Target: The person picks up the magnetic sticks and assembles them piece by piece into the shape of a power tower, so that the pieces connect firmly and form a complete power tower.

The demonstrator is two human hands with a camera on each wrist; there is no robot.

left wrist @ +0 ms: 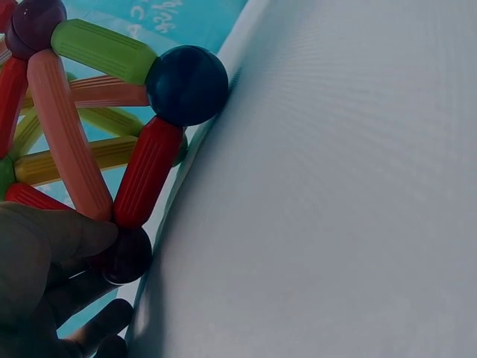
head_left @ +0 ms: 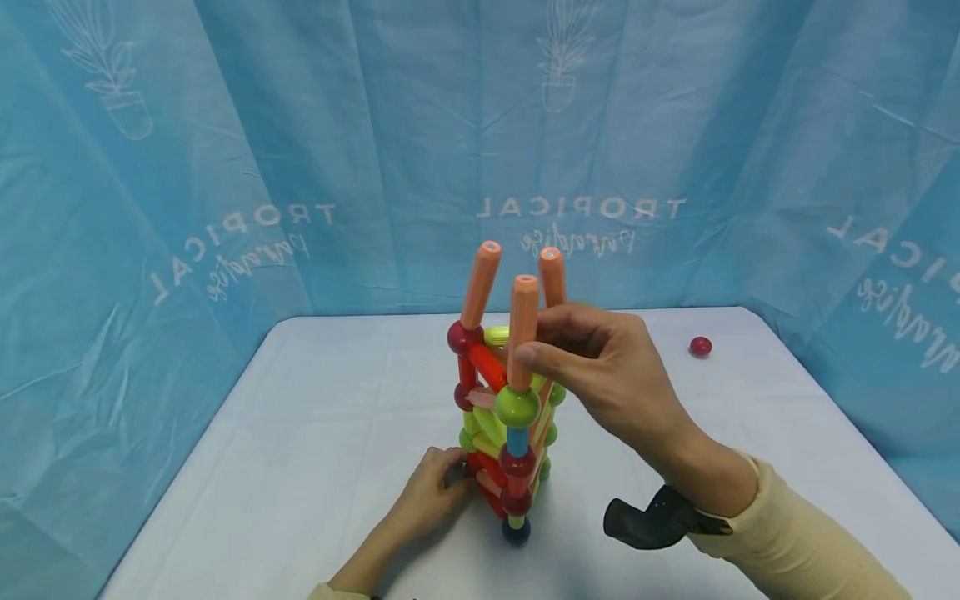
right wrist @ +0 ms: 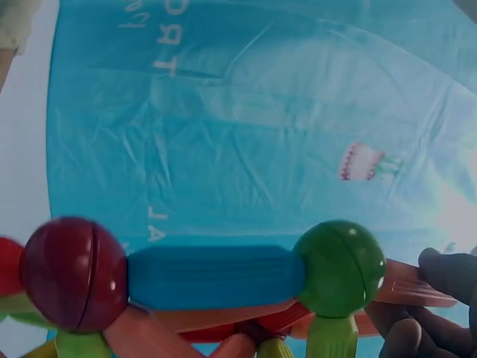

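A tall tower of coloured rods and balls (head_left: pixel 491 429) stands on the table, with three orange rods pointing up from its top. My right hand (head_left: pixel 611 367) pinches the front orange rod (head_left: pixel 523 321) between thumb and fingers; that rod sits on a light green ball (head_left: pixel 517 407). In the right wrist view, this green ball (right wrist: pixel 340 267) joins a blue rod (right wrist: pixel 216 277) to the pinched rod. Low on the tower's left side, my left hand (head_left: pixel 431 492) holds a dark ball (left wrist: pixel 128 256) at a bottom corner, seen in the left wrist view. Its far fingers are partly hidden.
A loose red ball (head_left: pixel 701 347) lies at the back right of the white table (head_left: pixel 300 433). Blue printed curtains (head_left: pixel 420 150) hang behind and along both sides. A black strap piece (head_left: pixel 648 517) sticks out from the right wrist.
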